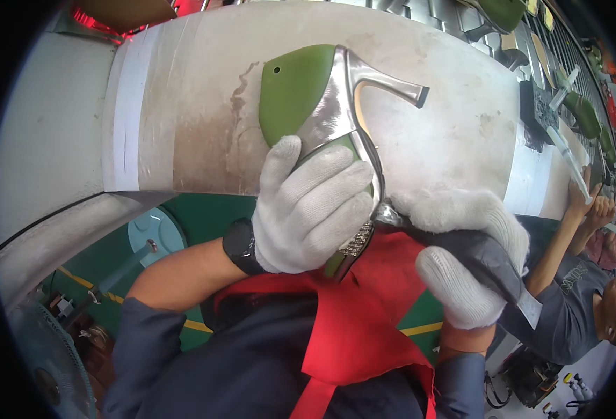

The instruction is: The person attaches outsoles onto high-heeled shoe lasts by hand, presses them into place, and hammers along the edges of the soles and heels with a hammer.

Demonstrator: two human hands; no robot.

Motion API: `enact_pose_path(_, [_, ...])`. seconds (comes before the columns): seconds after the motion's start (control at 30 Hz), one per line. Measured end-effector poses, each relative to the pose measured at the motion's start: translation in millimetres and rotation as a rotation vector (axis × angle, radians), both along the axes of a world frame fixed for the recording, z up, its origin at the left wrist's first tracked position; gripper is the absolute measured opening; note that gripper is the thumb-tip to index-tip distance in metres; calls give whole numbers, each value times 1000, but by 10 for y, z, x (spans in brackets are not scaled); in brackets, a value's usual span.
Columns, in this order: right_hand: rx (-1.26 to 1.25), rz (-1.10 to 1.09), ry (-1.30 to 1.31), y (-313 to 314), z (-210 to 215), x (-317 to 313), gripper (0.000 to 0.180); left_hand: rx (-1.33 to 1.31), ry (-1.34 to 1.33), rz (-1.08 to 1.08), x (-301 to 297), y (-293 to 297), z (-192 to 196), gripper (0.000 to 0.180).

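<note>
My left hand, in a white knit glove, grips a silver high-heeled shoe mounted on a green last, heel pointing up and right over the worktable. My right hand, also in a white glove, holds a dark grey tool whose metal tip meets the shoe's edge near the studded toe part. A black watch sits on my left wrist. A red apron lies below both hands.
A worn white worktable curves in front of me. Along the right runs a line with more green lasts and shoe parts. A seated person in a grey shirt works at the right. A fan stands at the lower left.
</note>
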State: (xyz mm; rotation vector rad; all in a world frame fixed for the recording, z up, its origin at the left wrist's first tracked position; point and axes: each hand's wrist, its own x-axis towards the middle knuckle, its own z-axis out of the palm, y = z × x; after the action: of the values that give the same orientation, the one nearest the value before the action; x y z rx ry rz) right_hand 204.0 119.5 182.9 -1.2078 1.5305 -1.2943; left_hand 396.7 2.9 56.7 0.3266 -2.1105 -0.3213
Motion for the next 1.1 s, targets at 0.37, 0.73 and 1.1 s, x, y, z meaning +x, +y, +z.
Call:
enact_pose_path(0.37, [5, 220, 214, 40, 100, 140, 34, 48, -21, 2, 35, 34, 51, 38])
enact_pose_path(0.73, [49, 177, -152, 445, -143, 585, 32, 68, -21, -34, -7, -23, 133, 45])
enact_pose_path(1.1, [107, -209, -190, 57, 34, 132, 31, 28, -9, -35, -16, -14, 57, 38])
